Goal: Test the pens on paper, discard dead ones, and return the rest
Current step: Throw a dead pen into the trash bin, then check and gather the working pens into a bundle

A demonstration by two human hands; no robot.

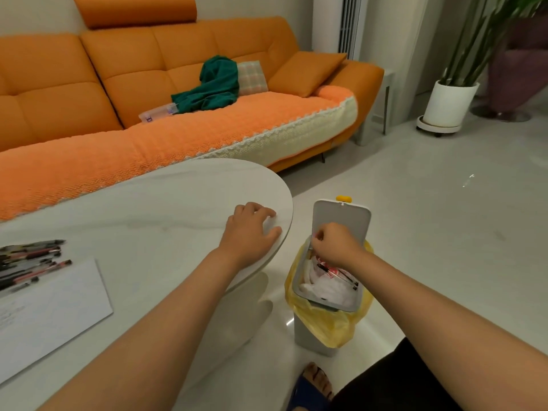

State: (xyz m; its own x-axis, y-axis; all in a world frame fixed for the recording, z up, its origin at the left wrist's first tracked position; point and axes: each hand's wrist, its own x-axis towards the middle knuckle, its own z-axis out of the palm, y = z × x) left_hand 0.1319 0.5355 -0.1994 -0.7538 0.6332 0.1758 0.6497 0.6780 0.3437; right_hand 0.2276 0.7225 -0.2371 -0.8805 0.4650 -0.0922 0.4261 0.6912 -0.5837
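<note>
Several pens (29, 262) lie in a loose heap at the left edge of the white oval table (154, 203). Just in front of them is a white sheet of paper (50, 310) with faint scribbles. My left hand (252, 229) rests palm down on the table's right rim, holding nothing. My right hand (332, 243) hovers over the open grey bin (326, 304) with its fingers curled. A thin grey pen tip (310, 248) shows just below them. Inside the bin, two or three discarded pens (341, 275) lie on white rubbish.
The bin has a yellow liner bag (326, 327) and a raised lid (341, 215), and stands on the floor right of the table. An orange sofa (148, 84) runs behind the table. A potted plant (450, 102) stands at the far right. My foot in a slipper (314, 384) is below.
</note>
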